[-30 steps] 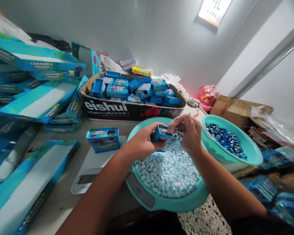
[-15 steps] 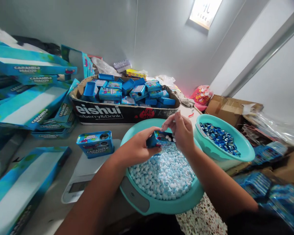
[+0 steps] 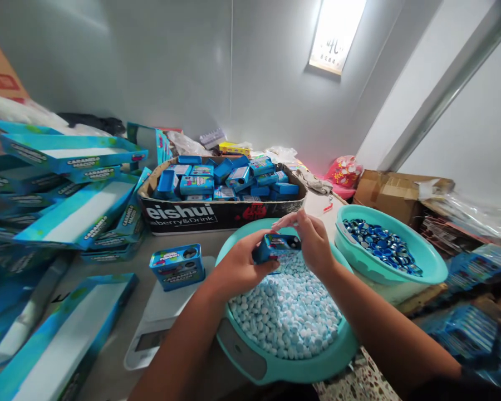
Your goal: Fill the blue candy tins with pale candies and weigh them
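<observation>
The left hand (image 3: 244,262) gripped a blue Caramelo Macizo tin (image 3: 273,249), fingers and thumb wrapped around its far end, holding it above the mint-like tablets (image 3: 290,323) in the teal basin (image 3: 313,372). The right hand (image 3: 313,245) was cupped at the tin's holed end; whether it pinched any tablets could not be told. The round hole (image 3: 294,243) had no cap on it, so this tin seemed partway through its handling, though how full it was could not be made out.

Just left of the basin, a second tin (image 3: 177,268) stood upright on the kitchen scale (image 3: 161,318), its hole likewise uncapped, so closing it appeared undone too. The scale's display could not be read.

Beyond, a cardboard box (image 3: 229,218) held many loose tins (image 3: 197,184), which suggested plenty left. The loose caps (image 3: 379,245) lay in the right-hand basin (image 3: 434,270), and the nearest display tray (image 3: 94,337) showed its white floor, with no tins packed in it yet.
</observation>
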A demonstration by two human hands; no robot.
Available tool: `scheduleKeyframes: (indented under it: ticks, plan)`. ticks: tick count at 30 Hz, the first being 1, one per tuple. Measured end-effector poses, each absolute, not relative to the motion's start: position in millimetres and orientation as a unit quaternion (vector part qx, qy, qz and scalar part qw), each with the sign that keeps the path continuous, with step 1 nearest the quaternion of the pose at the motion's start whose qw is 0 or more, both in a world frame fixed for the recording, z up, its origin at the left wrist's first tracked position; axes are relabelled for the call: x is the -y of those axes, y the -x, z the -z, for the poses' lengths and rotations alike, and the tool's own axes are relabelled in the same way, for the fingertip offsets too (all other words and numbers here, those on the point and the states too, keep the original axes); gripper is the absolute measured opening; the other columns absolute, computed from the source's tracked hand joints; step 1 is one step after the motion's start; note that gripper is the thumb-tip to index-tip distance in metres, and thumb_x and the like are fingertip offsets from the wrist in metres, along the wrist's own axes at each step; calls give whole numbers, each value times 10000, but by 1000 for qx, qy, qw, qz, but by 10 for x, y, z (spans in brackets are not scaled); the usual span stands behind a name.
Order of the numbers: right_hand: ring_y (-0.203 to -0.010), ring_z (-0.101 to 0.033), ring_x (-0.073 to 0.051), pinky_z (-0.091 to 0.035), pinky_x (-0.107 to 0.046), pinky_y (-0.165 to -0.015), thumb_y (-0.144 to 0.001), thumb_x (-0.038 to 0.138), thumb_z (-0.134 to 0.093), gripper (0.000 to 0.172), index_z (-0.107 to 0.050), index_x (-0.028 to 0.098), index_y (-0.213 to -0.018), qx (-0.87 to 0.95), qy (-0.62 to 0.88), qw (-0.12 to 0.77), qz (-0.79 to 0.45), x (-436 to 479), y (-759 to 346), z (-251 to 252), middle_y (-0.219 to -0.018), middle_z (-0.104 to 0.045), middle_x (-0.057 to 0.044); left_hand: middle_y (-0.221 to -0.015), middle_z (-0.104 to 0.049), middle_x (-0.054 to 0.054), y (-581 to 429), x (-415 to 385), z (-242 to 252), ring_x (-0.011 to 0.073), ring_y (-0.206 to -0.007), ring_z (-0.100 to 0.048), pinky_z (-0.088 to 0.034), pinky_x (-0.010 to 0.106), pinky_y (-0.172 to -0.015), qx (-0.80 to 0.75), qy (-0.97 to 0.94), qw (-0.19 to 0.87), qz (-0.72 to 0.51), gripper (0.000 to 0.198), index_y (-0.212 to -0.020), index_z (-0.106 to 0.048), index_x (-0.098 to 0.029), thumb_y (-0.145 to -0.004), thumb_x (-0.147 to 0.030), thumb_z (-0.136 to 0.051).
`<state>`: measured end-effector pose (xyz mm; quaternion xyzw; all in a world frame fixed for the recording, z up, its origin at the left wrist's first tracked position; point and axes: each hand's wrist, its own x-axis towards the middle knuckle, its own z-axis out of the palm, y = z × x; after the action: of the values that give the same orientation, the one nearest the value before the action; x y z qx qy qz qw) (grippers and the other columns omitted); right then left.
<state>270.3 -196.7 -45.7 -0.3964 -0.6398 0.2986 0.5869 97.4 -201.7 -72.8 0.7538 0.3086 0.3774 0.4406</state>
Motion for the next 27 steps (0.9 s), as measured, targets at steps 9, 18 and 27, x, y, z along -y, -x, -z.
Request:
scheduleKeyframes:
  ticks: [9, 18, 27]
  plan:
    - [-1123, -605, -185, -424, -375, -1034, -976, 581, -303, 527, -710, 253, -1042, 671, 381, 538, -341, 1971, -2700, 489, -1141, -692, -40, -1096, -678, 52, -998, 1986, 772, 211, -992, -647, -511, 341, -881, -337, -700, 433, -458, 473, -1242, -543, -212, -793, -268, -682]
    - [-885, -651, -176, -517, -326, -812, -792, 392, -706, 292, -681, 201, -1011, 617, 429, 554, -358, 1885, -2748, 513, -960, -706, -42, -1107, -673, 49, -998, 1982, 786, 190, -982, -639, -505, 314, -886, -344, -685, 401, -501, 471, -1234, -552, -210, -792, -290, -692]
    - [-976, -688, -288, -546, -502, -827, -769, 382, -640, 387, -687, 279, -1139, 600, 452, 463, -471, 1873, -2861, 396, -1087, -714, -99, -1161, -545, 91, -945, 2022, 757, 212, -1084, -572, -492, 327, -937, -290, -753, 322, -495, 527, -1243, -598, -201, -737, -253, -738]
